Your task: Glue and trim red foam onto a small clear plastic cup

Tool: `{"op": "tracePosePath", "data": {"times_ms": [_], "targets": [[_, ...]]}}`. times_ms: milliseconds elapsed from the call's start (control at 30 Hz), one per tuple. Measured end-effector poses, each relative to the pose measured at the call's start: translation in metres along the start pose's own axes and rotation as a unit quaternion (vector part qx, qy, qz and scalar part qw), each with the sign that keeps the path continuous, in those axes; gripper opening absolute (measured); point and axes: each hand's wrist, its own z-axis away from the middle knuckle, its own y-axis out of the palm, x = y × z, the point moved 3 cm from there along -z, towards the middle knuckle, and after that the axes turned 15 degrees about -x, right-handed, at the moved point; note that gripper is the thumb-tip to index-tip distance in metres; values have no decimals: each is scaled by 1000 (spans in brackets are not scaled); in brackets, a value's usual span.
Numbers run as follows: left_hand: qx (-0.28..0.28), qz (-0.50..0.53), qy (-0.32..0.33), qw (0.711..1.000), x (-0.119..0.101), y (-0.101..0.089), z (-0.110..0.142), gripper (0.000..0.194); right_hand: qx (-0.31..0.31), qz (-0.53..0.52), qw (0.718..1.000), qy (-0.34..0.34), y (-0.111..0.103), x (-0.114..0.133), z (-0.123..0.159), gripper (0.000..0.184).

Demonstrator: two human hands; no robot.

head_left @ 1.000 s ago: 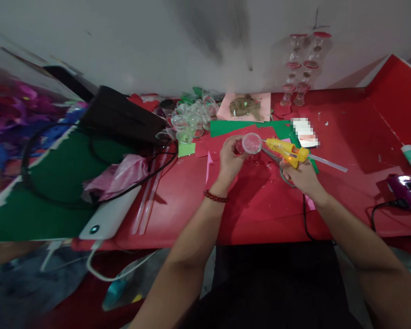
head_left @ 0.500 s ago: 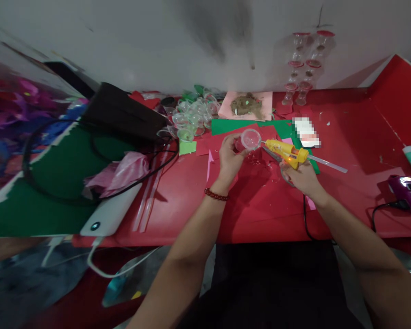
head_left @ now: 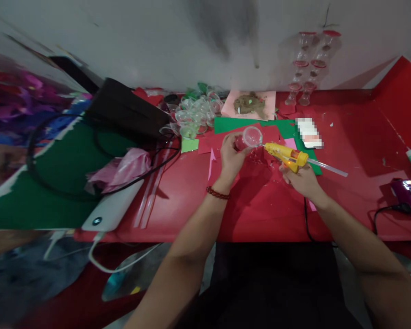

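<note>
A clear plastic cup (head_left: 252, 136) is held up in my left hand (head_left: 232, 155), its round mouth turned toward me and the fingers closed around its side. My right hand (head_left: 300, 178) grips a yellow glue gun (head_left: 285, 154) by its handle. The gun's nozzle points left and meets the lower right of the cup's rim; whether it touches I cannot tell. From the gun's back end sticks a translucent glue stick (head_left: 329, 167). Beneath both hands lie red paper sheets (head_left: 260, 196) with small scraps on them.
Several clear cups (head_left: 195, 114) are heaped at the back, beside pink paper (head_left: 269, 103) bearing brown grains. Joined cups (head_left: 303, 68) stand against the wall. A phone (head_left: 308, 132), a purple device (head_left: 409, 194), a white power bank (head_left: 113, 210) and a black cable (head_left: 147, 178) surround the work. Another person's arm shows far left.
The glue gun's nozzle has shifted slightly down along the cup's rim. Both hands keep their hold. The whole view has shifted a little.
</note>
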Motion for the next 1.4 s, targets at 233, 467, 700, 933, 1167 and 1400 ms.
{"op": "tracePosePath", "data": {"times_ms": [233,467,700,933,1167,1400], "targets": [[-29,15,-37,999,-6,-4,-1,47,32,9,999,-3,2,0,3,47],[-7,-14,-16,1000,-16,-4,1,46,26,28,999,-19,2,2,4,43],[25,-16,-2,1000,-23,-1,6,48,26,7,1000,-16,1,5,5,44],[35,-41,44,998,-28,0,8,41,14,-20,1000,-8,2,-3,3,45],[18,-45,27,998,-27,-1,8,44,25,0,999,-27,2,-1,4,46],[11,-45,2,999,-25,-2,6,47,26,21,999,-38,2,0,5,48]]}}
